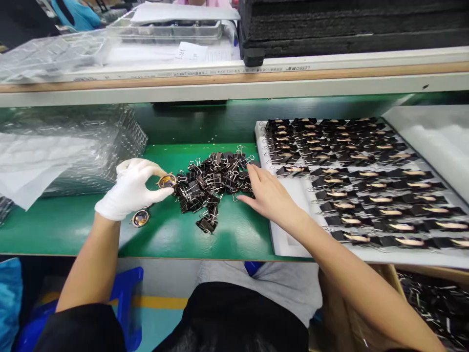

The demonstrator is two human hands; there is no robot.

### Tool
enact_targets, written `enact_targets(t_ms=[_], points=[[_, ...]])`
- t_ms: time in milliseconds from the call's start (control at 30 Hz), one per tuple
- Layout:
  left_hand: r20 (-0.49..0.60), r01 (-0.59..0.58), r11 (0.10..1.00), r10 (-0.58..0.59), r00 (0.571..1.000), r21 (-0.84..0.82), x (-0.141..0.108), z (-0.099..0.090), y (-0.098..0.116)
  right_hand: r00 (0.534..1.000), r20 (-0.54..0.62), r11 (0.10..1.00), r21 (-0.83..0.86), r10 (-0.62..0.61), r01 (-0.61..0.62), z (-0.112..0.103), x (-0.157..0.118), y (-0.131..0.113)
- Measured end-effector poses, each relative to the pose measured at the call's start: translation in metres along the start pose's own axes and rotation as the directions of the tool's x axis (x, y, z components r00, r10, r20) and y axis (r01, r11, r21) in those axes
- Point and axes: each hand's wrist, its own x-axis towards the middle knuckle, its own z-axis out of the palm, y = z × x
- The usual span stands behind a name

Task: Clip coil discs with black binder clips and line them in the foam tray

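Note:
My left hand, in a white glove, pinches a watch head with a gold-coloured rim and a dark and amber face between thumb and fingertips. A second watch head lies on the green tabletop just below that hand. In front of me is a heaped pile of black binder clips with silver wire handles. My bare right hand reaches to the pile's right edge, thumb and fingers apart. Its fingertips are at the clips, and I see none held between them.
On the right, a white foam tray carries rows of black clips gripping pale-edged pieces. Stacked clear plastic trays stand at left. A shelf edge crosses above the table, bearing black foam sheets. A box of clips sits low right.

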Motion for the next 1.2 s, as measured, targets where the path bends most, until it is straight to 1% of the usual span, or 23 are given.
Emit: enact_targets(t_ms=[67,133,167,267,367,400,467,533,600,667,733,800,867,933,1000,1100,1133,1200], points=[[-0.006,-0.067,0.996,0.066,0.998,-0.056,0.014,-0.003,0.009,0.997,0.054,0.997,0.053,0.061,-0.064,0.011,0.014,0.002],[-0.003,-0.135,0.986,0.135,0.991,-0.097,0.029,-0.004,0.02,0.99,0.086,0.992,0.038,0.115,-0.119,0.019,0.021,-0.003],[0.008,-0.171,0.979,0.173,0.985,-0.112,0.035,-0.004,0.026,0.988,0.09,0.992,0.024,0.123,-0.126,0.021,0.02,-0.008],[0.053,-0.279,0.952,0.287,0.956,-0.127,0.047,-0.002,0.043,0.989,0.081,0.992,-0.005,0.127,-0.127,0.022,0.009,-0.026],[0.048,-0.328,0.94,0.333,0.942,-0.094,0.048,-0.001,0.048,0.988,0.074,0.991,-0.017,0.133,-0.132,0.018,-0.007,-0.041],[0.042,-0.323,0.943,0.327,0.944,-0.083,0.045,-0.001,0.046,0.989,0.069,0.991,-0.02,0.133,-0.132,0.016,-0.013,-0.044],[0.039,-0.299,0.951,0.303,0.952,-0.083,0.037,-0.002,0.034,0.99,0.039,0.99,-0.036,0.137,-0.136,0.012,-0.027,-0.05],[0.05,-0.276,0.954,0.283,0.958,-0.115,0.027,-0.003,0.017,0.987,-0.015,0.985,-0.061,0.161,-0.161,0.007,-0.043,-0.056],[0.057,-0.282,0.943,0.296,0.953,-0.177,0.017,-0.002,-0.001,0.976,-0.063,0.973,-0.086,0.207,-0.212,0.002,-0.056,-0.061],[0.085,-0.274,0.939,0.297,0.951,-0.208,0.01,0.001,-0.011,0.967,-0.074,0.963,-0.104,0.244,-0.25,-0.002,-0.06,-0.063],[0.1,-0.277,0.931,0.307,0.946,-0.238,0.005,0.005,-0.01,0.967,-0.041,0.959,-0.126,0.252,-0.256,-0.006,-0.054,-0.058],[0.092,-0.284,0.919,0.319,0.943,-0.273,0.001,0.009,0.001,0.967,0.022,0.958,-0.141,0.255,-0.249,-0.01,-0.041,-0.05],[0.07,-0.29,0.908,0.325,0.943,-0.304,-0.001,0.011,0.018,0.961,0.094,0.959,-0.143,0.259,-0.244,-0.011,-0.029,-0.044],[0.049,-0.293,0.896,0.327,0.944,-0.334,-0.002,0.012,0.037,0.957,0.126,0.959,-0.146,0.261,-0.242,-0.01,-0.026,-0.045],[0.037,-0.288,0.886,0.323,0.946,-0.364,-0.004,0.012,0.054,0.959,0.105,0.959,-0.14,0.262,-0.247,-0.007,-0.032,-0.052],[0.03,-0.259,0.883,0.294,0.955,-0.392,-0.006,0.01,0.073,0.966,0.06,0.966,-0.072,0.252,-0.247,-0.008,-0.044,-0.059],[0.027,-0.247,0.885,0.28,0.96,-0.394,-0.006,0.009,0.078,0.965,0.062,0.967,-0.05,0.253,-0.251,-0.01,-0.045,-0.056],[0.016,-0.233,0.889,0.26,0.965,-0.393,-0.004,0.007,0.087,0.96,0.082,0.963,-0.04,0.268,-0.266,-0.017,-0.039,-0.043]])
